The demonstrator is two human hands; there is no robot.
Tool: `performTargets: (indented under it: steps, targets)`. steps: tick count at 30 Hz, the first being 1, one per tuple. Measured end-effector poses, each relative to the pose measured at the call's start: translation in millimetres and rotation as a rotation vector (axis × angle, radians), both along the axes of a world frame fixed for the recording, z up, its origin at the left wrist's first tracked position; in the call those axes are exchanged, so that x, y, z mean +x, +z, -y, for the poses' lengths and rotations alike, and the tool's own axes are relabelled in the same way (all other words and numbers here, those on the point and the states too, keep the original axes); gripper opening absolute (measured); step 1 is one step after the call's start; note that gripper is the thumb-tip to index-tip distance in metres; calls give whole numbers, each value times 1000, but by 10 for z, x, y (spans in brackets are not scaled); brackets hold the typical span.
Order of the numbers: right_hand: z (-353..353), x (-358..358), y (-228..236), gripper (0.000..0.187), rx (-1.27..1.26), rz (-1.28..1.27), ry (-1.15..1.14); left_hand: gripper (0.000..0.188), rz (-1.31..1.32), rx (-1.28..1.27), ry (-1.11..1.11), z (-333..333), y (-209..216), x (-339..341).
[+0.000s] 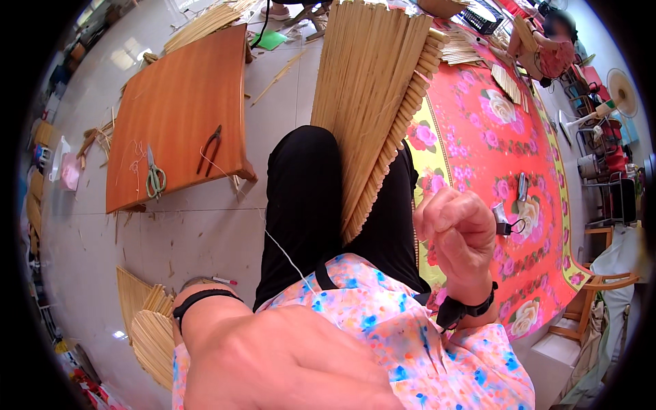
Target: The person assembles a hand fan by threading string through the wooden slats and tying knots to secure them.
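A large pleated fan of pale yellow, straw-like strips [369,89] stands between my knees, its narrow end toward my lap. My left hand [287,359] crosses low in front of my body, close to the camera; its fingers run out of view at the bottom. Over the right thigh, apart from the fan, my right hand [458,225] is raised with curled fingers and the thumb bent in. Whatever may be between those fingertips cannot be made out. A white thread [283,251] runs from the low wooden table to my patterned shirt, where it passes out of sight near my left hand.
On the brown table [184,89] lie green-handled scissors [154,174] and pliers [210,152]. More pleated fans [152,335] rest at lower left. A red floral cloth [471,164] spreads on the right; another person [547,51] sits beyond it. A wooden chair [601,281] stands at far right.
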State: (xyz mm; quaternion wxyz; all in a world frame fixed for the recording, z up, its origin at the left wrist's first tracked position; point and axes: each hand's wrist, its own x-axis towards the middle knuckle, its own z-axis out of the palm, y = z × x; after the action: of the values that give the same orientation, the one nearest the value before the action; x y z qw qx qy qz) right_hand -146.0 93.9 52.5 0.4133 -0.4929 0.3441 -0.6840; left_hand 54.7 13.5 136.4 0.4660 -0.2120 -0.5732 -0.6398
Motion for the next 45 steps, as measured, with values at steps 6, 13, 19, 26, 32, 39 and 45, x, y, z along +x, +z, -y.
performTargets:
  steps: [6, 13, 19, 26, 32, 39, 45]
  targets:
    - [64, -17, 31, 6, -35, -80, 46, 11, 134, -201, -82, 264, -146, 78]
    - [219, 138, -184, 57, 101, 158, 96, 8, 690, 276, 119, 537, -751, -237]
    - [268, 215, -256, 74, 201, 295, 150, 11, 666, 409, 7, 486, -897, -304]
    - [288, 213, -309, 69, 263, 285, 165, 13, 701, 401, 50, 445, -930, -299]
    - [356, 242, -407, 40, 78, 277, 72, 11, 783, 314, 202, 400, -924, -330]
    - [367, 165, -433, 6, 42, -89, -162, 14, 842, 358, 117, 366, -1044, -349]
    - [351, 131, -421, 14, 107, -148, -165, 14, 859, 280, 184, 396, -1065, -361]
